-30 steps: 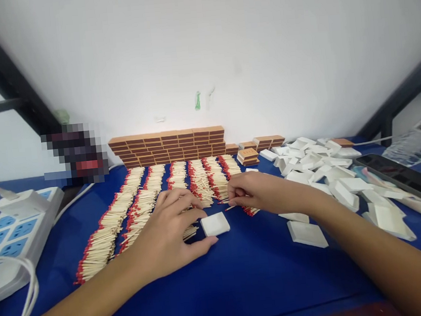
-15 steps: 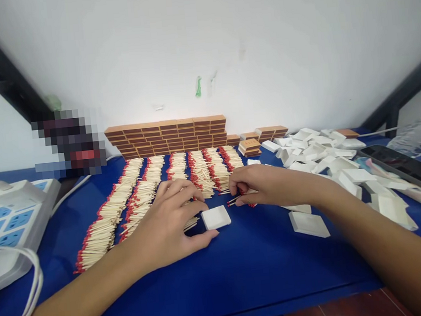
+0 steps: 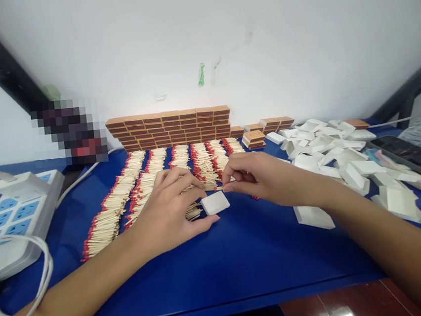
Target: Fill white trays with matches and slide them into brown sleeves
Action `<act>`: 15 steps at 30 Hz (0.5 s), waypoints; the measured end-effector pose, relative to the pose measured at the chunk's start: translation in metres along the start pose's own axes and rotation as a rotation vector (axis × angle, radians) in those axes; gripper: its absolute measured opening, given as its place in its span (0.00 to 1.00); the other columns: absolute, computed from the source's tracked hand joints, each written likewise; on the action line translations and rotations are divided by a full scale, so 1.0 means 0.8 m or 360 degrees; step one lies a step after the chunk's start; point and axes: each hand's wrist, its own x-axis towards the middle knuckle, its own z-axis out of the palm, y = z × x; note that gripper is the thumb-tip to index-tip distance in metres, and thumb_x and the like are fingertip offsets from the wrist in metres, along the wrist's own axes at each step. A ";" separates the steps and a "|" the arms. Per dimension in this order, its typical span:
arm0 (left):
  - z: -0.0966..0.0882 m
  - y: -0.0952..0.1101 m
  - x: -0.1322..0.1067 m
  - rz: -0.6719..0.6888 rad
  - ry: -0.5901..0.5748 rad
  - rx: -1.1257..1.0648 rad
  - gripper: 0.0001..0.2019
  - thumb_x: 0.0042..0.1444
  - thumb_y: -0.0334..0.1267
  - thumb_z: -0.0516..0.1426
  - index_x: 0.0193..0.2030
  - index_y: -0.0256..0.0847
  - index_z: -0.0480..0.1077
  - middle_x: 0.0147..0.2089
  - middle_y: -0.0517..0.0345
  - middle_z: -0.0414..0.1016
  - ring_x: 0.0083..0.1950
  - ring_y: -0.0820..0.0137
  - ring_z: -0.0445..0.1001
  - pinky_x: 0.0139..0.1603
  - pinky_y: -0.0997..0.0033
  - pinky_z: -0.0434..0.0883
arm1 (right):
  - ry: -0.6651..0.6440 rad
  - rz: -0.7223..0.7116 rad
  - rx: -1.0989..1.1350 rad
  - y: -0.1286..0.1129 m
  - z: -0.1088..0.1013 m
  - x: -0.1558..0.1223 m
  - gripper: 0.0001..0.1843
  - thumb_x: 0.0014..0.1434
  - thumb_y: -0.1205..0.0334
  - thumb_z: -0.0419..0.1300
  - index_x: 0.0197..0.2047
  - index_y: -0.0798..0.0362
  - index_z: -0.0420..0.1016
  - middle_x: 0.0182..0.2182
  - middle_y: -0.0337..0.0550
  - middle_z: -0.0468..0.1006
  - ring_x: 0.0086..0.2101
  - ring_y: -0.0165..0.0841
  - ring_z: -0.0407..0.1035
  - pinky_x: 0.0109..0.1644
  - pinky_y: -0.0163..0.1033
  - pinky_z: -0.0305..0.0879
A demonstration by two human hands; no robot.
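A small white matchbox tray (image 3: 215, 203) lies at the middle of the blue table. My left hand (image 3: 175, 201) has thumb and index finger on either side of the tray's left end, the other fingers curved over matches. Just beyond the tray's right corner, my right hand (image 3: 251, 176) pinches matches, mostly hidden by the fingers; a red head (image 3: 216, 188) shows by the fingertips. Long rows of red-headed matches (image 3: 108, 220) stretch behind and left of my hands. More match heads (image 3: 254, 197) show under my right hand.
Brown matchboxes (image 3: 170, 129) are stacked along the wall, with a small pile (image 3: 254, 139) to the right. Loose white trays (image 3: 328, 146) heap at the right beside a phone (image 3: 413, 156). A power strip (image 3: 11, 217) with white cables lies at the left.
My right hand has moved left with the matches, from beside the row to the tray's far right corner. The tray has turned slightly within my left hand. The view has shifted a little.
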 end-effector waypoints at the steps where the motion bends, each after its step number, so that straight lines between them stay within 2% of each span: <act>1: -0.001 0.000 0.000 0.0005 0.0018 0.0010 0.13 0.62 0.48 0.69 0.46 0.42 0.80 0.50 0.53 0.83 0.56 0.55 0.73 0.62 0.48 0.66 | -0.0001 -0.0029 -0.0015 -0.003 0.004 -0.001 0.09 0.71 0.55 0.62 0.40 0.50 0.78 0.32 0.39 0.75 0.32 0.34 0.67 0.36 0.39 0.57; 5: -0.002 -0.001 -0.001 0.0038 0.0062 0.0041 0.14 0.62 0.48 0.69 0.47 0.41 0.80 0.48 0.53 0.84 0.55 0.55 0.74 0.61 0.48 0.66 | -0.0051 -0.0120 -0.0112 -0.009 0.022 -0.001 0.07 0.72 0.59 0.61 0.41 0.51 0.77 0.37 0.42 0.77 0.36 0.35 0.68 0.40 0.39 0.59; 8: -0.001 -0.001 0.000 0.0029 0.0040 0.0028 0.14 0.63 0.49 0.69 0.47 0.42 0.80 0.46 0.54 0.84 0.53 0.56 0.74 0.60 0.49 0.66 | -0.0102 -0.0111 -0.0084 -0.008 0.024 0.000 0.06 0.72 0.59 0.61 0.43 0.50 0.77 0.38 0.43 0.78 0.36 0.35 0.69 0.40 0.39 0.59; 10: 0.001 -0.001 0.000 0.0002 0.0012 0.0007 0.13 0.63 0.49 0.68 0.47 0.43 0.81 0.45 0.54 0.84 0.53 0.57 0.74 0.59 0.50 0.67 | -0.0123 -0.0086 -0.0062 -0.004 0.012 0.000 0.07 0.71 0.56 0.62 0.43 0.50 0.78 0.36 0.42 0.78 0.34 0.34 0.68 0.38 0.39 0.59; 13: 0.003 0.000 0.001 -0.0024 0.0000 -0.0019 0.13 0.63 0.49 0.68 0.47 0.44 0.81 0.45 0.54 0.84 0.53 0.57 0.75 0.60 0.50 0.66 | -0.0115 0.0017 -0.0106 0.010 -0.024 -0.008 0.11 0.70 0.52 0.62 0.39 0.49 0.80 0.30 0.40 0.77 0.30 0.33 0.66 0.34 0.39 0.57; 15: 0.003 0.001 0.001 -0.0022 0.0006 -0.0032 0.13 0.63 0.49 0.68 0.47 0.44 0.81 0.45 0.54 0.84 0.53 0.57 0.75 0.60 0.50 0.66 | -0.0289 0.0107 -0.0190 0.027 -0.049 -0.016 0.12 0.67 0.50 0.64 0.38 0.47 0.83 0.31 0.41 0.78 0.30 0.34 0.68 0.33 0.40 0.57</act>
